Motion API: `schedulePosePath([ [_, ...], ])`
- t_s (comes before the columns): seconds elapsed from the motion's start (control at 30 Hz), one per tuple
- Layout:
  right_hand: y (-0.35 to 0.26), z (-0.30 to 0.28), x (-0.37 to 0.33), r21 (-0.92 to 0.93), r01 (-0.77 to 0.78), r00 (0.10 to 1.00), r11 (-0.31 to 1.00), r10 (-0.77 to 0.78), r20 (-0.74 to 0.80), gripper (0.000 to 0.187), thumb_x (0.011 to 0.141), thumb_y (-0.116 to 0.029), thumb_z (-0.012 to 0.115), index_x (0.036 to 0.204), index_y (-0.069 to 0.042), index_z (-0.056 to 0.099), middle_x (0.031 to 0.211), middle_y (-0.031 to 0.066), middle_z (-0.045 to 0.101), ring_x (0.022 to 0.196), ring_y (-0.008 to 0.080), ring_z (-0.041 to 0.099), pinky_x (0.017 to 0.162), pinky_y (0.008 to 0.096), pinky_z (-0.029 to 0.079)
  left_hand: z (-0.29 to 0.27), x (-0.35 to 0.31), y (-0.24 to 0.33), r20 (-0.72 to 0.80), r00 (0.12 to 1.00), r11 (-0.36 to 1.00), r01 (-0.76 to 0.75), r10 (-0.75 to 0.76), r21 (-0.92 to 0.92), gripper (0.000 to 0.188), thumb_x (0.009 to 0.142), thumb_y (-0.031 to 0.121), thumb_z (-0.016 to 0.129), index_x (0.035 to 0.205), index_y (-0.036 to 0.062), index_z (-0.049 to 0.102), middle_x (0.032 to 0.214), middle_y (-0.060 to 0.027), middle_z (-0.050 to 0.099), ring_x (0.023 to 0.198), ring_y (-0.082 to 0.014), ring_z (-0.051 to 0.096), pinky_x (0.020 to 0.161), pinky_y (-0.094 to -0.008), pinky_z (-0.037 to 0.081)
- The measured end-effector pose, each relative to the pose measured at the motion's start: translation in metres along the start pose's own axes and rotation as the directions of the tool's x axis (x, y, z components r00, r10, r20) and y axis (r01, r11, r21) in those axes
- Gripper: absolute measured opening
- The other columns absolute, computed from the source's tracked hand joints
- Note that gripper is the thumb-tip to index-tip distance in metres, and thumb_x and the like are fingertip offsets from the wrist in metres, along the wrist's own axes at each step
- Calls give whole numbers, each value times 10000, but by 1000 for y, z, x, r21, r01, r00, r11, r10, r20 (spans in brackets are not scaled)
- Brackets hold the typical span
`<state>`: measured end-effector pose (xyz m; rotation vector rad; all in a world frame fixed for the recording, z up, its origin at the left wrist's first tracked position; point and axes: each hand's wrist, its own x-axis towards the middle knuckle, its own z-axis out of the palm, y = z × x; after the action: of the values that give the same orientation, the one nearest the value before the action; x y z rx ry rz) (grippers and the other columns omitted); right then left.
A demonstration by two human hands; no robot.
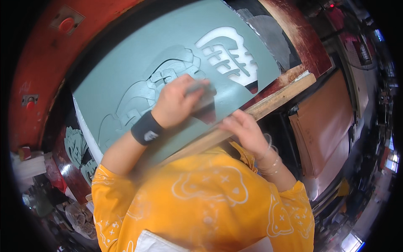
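A large grey-green sheet (113,63) with cut-out shapes lies on the work surface. My left hand (178,101), with a black wristband, is above its middle. Its fingers are closed on a blurred grey-green cut piece (197,87). Below that hand a dark red gap (205,112) shows through the sheet. At the near edge, beside a wooden strip (273,103), my right hand (243,131) pinches the sheet's border; its fingertips are partly hidden. Curved cut pieces (142,96) still sit in the sheet to the left, while white shows through leaf-like openings (231,56) at the far right.
An orange-red machine body (37,63) with red buttons (67,25) rises at the left. Green cut pieces (75,145) lie left of the sheet. Brown flat sheets (325,122) stand stacked at the right. Translucent grey scraps (268,33) lie at the far right.
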<state>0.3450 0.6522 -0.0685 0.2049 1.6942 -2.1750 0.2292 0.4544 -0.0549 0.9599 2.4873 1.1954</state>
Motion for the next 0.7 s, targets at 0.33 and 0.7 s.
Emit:
schedulePosePath([
  [0.33, -42, 50, 79, -671, 415, 764, 614, -636, -109, 293, 858, -175, 626, 1035, -47, 432, 710, 110, 574, 606, 281, 592, 565, 377, 463, -21, 2, -10, -46, 959, 551, 122, -280, -826, 386, 970, 309, 500, 1193, 4, 577, 1065, -74, 643, 941, -154, 613, 850, -308, 487],
  [0.7, -2, 31, 44, -458, 258, 894, 851, -390, -220, 198, 896, -47, 559, 1081, -10, 499, 874, 78, 599, 727, 143, 571, 660, 257, 464, -216, -15, -21, -824, 514, 864, -275, -239, -422, 374, 998, 272, 460, 1250, 10, 549, 1078, -93, 635, 990, -184, 606, 879, -327, 490],
])
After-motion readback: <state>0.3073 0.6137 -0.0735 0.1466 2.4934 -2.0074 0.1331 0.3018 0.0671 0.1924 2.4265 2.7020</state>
